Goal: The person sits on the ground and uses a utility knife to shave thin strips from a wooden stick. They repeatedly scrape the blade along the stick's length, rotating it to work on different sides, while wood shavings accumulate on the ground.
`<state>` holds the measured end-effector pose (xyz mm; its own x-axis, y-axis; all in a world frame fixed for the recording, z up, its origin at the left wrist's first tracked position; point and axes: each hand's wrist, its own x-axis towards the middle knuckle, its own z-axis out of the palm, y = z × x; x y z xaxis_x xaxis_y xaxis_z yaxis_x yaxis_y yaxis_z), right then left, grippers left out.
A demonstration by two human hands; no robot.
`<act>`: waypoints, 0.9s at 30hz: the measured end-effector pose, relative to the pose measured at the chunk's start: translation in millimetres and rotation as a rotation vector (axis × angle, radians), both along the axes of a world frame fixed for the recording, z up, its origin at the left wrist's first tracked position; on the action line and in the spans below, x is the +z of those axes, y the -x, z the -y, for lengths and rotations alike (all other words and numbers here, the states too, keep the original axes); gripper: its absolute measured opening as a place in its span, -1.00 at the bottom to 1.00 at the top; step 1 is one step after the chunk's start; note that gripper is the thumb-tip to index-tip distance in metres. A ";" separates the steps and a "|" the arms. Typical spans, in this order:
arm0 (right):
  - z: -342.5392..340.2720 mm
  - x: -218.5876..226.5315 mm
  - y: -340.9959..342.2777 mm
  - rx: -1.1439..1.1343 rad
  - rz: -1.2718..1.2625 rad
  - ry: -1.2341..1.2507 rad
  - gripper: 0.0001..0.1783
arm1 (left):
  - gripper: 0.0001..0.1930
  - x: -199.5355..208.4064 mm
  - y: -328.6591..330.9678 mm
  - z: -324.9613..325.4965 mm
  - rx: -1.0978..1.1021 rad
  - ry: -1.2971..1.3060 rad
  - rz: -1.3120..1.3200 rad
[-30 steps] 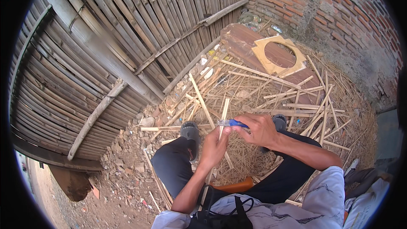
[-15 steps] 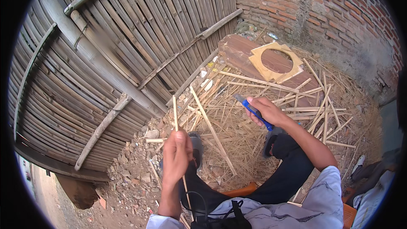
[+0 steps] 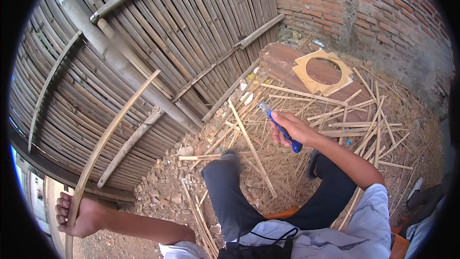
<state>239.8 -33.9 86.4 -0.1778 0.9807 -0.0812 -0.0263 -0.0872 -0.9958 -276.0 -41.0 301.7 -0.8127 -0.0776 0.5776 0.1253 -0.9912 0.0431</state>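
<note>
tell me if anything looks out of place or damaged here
Pale strips lie crossed at odd angles over straw-like litter. The tan board with a round hole has a notched outline and sits askew on the brown board. The long strip in the left hand looks bowed, though the fisheye lens may exaggerate that.

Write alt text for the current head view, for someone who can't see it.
A person's left hand holds a long pale strip out to the side, while the right hand holds a blue cutter. More strips lie scattered over straw-like litter, with a slatted fence at left and a brick wall behind.
</note>
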 end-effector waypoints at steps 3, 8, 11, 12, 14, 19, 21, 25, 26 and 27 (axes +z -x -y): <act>-4.4 9.1 29.9 -0.043 -0.082 -0.037 -0.48 | -0.58 -47.2 -11.9 -36.1 -0.308 -0.091 -0.203; -15.0 12.5 35.4 -0.244 -0.285 0.013 -0.37 | -0.60 -92.1 -159.8 -62.1 -0.684 -0.024 -0.282; -24.6 10.8 25.9 -0.297 -0.457 0.062 -0.35 | -0.62 -116.9 -219.6 -46.5 -0.831 0.032 -0.372; -26.3 10.5 22.7 -0.328 -0.520 0.083 -0.35 | -0.62 -125.4 -236.4 -39.4 -0.888 0.071 -0.372; -24.1 13.3 18.9 -0.446 -0.518 0.130 -0.48 | -0.61 -146.0 -252.2 -32.7 -0.899 0.105 -0.521; -32.1 -25.8 -23.2 -0.552 -0.511 0.038 -0.53 | -0.54 -178.2 -263.7 -13.4 -0.852 0.268 -0.946; -27.8 1.9 -25.7 -0.562 -0.589 0.064 -0.57 | -0.52 -190.6 -254.2 -14.5 -0.735 0.282 -1.171; -31.1 -5.4 -54.5 -0.684 -0.404 -0.055 -0.56 | -0.63 -198.5 -242.4 -15.8 -0.512 0.377 -1.684; -33.1 -9.0 -64.2 -0.712 -0.387 -0.070 -0.56 | -0.64 -200.6 -242.8 -15.1 -0.460 0.409 -1.784; -34.6 -12.2 -75.2 -0.739 -0.369 -0.085 -0.56 | -0.43 -207.9 -243.2 -14.9 -0.412 0.457 -1.843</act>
